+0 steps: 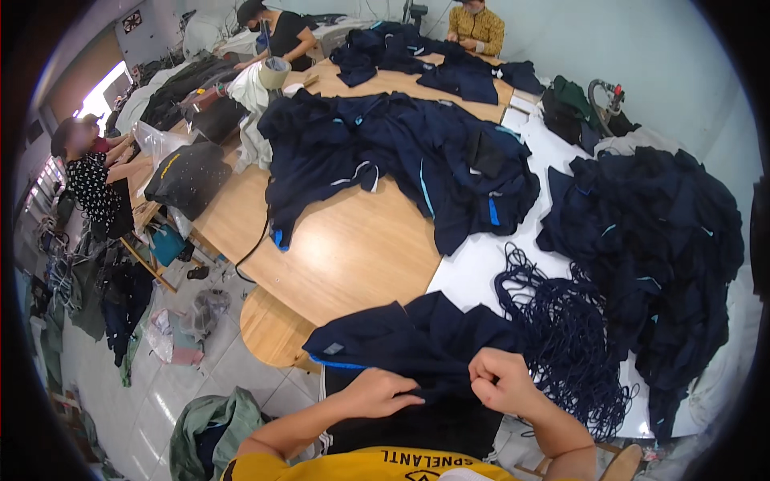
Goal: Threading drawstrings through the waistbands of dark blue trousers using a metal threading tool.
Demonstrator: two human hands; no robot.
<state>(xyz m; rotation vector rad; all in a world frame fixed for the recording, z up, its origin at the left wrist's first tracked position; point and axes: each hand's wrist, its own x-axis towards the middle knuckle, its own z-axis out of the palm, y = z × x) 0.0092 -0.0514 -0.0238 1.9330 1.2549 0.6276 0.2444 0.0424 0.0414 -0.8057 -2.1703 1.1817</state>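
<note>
Dark navy garment (pixel 425 333) with a bright blue edge lies at the near table edge and hangs over my lap. My left hand (pixel 385 393) is at its lower left part, with thumb and fingers closed toward each other. To the right, my right hand (pixel 501 381) is curled into a fist near the garment's right side. What either hand pinches is too dark to make out. Just right of the garment lies a tangled heap of navy cords (pixel 553 345), its strands spilling toward the near edge.
A big pile of navy garments (pixel 658 248) rises on the right. More navy garments (pixel 393 152) spread across the wooden table (pixel 345 240). A round stool (pixel 273 329) stands below the table edge. Green cloth (pixel 212 429) sits on the floor. Other people work at the far and left sides.
</note>
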